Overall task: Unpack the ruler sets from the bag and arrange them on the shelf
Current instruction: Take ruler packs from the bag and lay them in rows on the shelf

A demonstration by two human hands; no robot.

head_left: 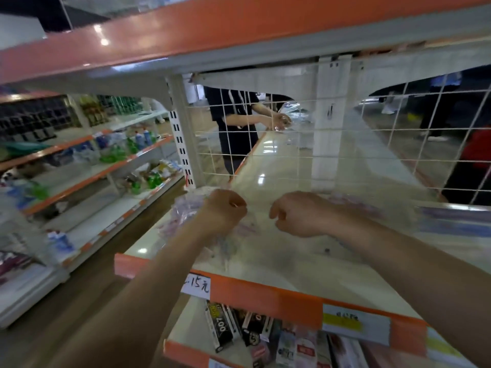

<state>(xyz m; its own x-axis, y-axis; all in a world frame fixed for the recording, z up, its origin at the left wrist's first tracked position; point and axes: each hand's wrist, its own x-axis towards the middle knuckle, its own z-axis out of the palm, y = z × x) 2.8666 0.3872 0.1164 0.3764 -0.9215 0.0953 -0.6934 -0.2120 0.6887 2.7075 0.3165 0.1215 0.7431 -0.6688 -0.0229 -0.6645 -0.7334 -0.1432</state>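
Observation:
A clear plastic bag point(265, 243) lies on the cream shelf point(332, 277) with the orange front edge, blurred by motion. Inside it, pale pink and purple ruler sets point(183, 216) show at the left. My left hand point(225, 211) has its fingers curled into the bag's plastic on the left side. My right hand point(295, 213) is curled on the plastic a little to the right. Both forearms reach over the shelf's front edge. More clear packets point(356, 205) lie blurred at the right, near the wire grid.
A white wire grid point(332, 134) backs the shelf, with a white post point(329, 123) in its middle. Behind it a person in dark clothes point(233, 120) handles something. An upper shelf point(239, 30) hangs overhead. Boxed goods point(239, 330) fill the shelf below. Stocked shelves point(106, 160) line the left aisle.

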